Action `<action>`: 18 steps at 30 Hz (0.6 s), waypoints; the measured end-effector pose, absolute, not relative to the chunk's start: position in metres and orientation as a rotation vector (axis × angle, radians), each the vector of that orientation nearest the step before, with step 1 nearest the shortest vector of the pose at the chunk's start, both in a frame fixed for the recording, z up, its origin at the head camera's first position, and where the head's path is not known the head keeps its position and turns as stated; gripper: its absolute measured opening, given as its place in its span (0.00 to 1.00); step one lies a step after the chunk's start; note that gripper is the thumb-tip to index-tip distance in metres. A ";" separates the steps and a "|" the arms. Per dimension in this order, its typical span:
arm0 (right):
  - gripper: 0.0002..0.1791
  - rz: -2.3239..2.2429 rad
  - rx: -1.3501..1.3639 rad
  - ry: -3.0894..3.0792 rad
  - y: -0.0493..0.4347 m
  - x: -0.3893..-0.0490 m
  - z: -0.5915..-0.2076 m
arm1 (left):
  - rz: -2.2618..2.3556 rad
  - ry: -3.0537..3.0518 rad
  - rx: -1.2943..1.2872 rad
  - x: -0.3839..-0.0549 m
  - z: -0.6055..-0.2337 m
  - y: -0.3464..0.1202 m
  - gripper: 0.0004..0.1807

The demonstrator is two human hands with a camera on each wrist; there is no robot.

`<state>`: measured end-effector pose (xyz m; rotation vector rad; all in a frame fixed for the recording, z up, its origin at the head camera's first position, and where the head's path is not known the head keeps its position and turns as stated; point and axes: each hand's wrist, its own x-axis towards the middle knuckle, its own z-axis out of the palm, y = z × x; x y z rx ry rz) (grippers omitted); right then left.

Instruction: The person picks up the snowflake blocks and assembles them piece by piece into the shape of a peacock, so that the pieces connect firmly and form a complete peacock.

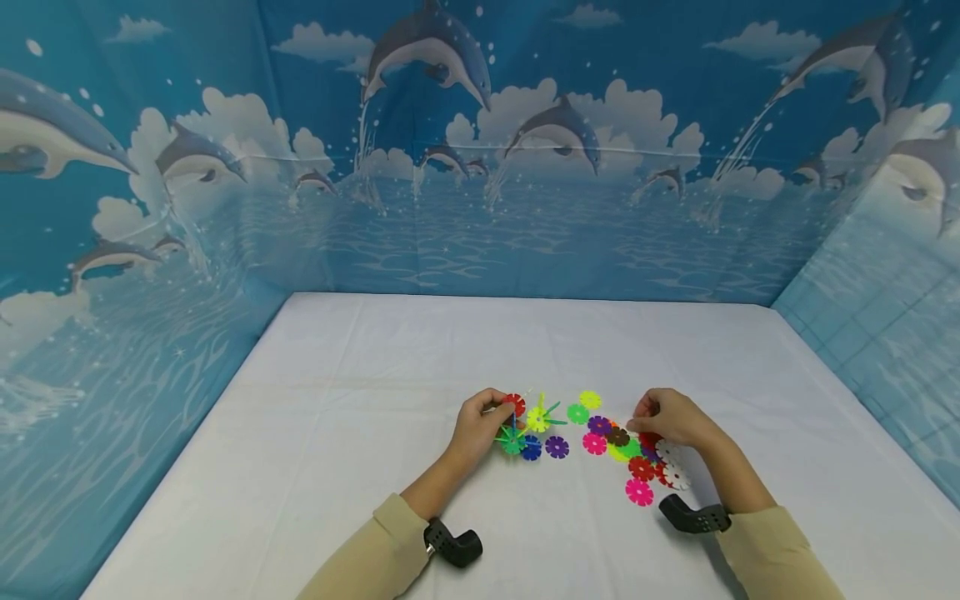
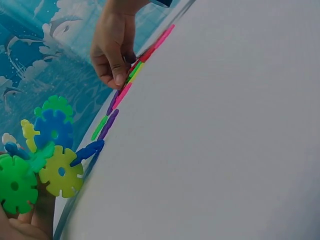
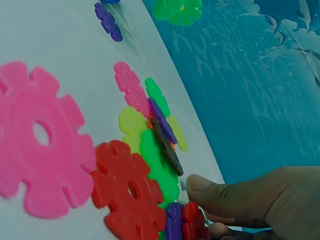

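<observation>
In the head view, my left hand (image 1: 474, 425) grips a cluster of interlocked notched plastic discs. Red (image 1: 514, 405), yellow (image 1: 537, 419) and green (image 1: 513, 442) discs stick out of it at different angles. The left wrist view shows its blue disc (image 2: 53, 128) and a lime disc (image 2: 61, 171), with fingers behind. My right hand (image 1: 674, 417) is over the loose pile, fingers bent and fingertips close to the brown disc (image 1: 617, 437). In the right wrist view, the thumb (image 3: 202, 184) is just beside the brown disc, with a red disc (image 3: 195, 222) against the fingers; I cannot tell whether they pinch it.
Loose discs lie on the white-covered table (image 1: 375, 367), including purple (image 1: 557, 447), pink (image 1: 639, 492), yellow (image 1: 590, 400) and white (image 1: 676, 477) ones. A dolphin-print curtain (image 1: 480, 225) surrounds the table. Both wrists wear black camera mounts (image 1: 453, 546).
</observation>
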<state>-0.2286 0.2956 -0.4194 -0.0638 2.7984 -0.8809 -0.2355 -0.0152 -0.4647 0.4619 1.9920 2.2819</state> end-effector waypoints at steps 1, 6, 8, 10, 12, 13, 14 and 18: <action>0.18 -0.880 -0.056 2.801 0.296 -0.229 -0.420 | 2.284 1.990 0.466 -0.236 -0.465 -0.015 0.09; 0.20 -0.890 -0.050 2.797 0.301 -0.228 -0.420 | 2.285 1.987 0.471 -0.235 -0.464 -0.015 0.09; 0.21 -0.911 -0.069 2.778 0.303 -0.227 -0.420 | 2.282 1.994 0.459 -0.235 -0.464 -0.015 0.09; 0.21 -0.935 -0.094 2.755 0.304 -0.227 -0.419 | 2.282 1.998 0.444 -0.235 -0.463 -0.016 0.08; 0.21 -0.952 -0.109 2.739 0.304 -0.227 -0.419 | 2.280 1.996 0.435 -0.235 -0.464 -0.016 0.08; 0.21 -0.960 -0.116 2.735 0.305 -0.227 -0.419 | 2.280 1.995 0.430 -0.236 -0.464 -0.016 0.08; 0.20 -0.963 -0.124 2.738 0.305 -0.227 -0.420 | 2.283 1.990 0.427 -0.236 -0.465 -0.015 0.08; 0.18 -0.973 -0.129 2.779 0.304 -0.228 -0.421 | 2.289 1.978 0.431 -0.234 -0.460 -0.016 0.08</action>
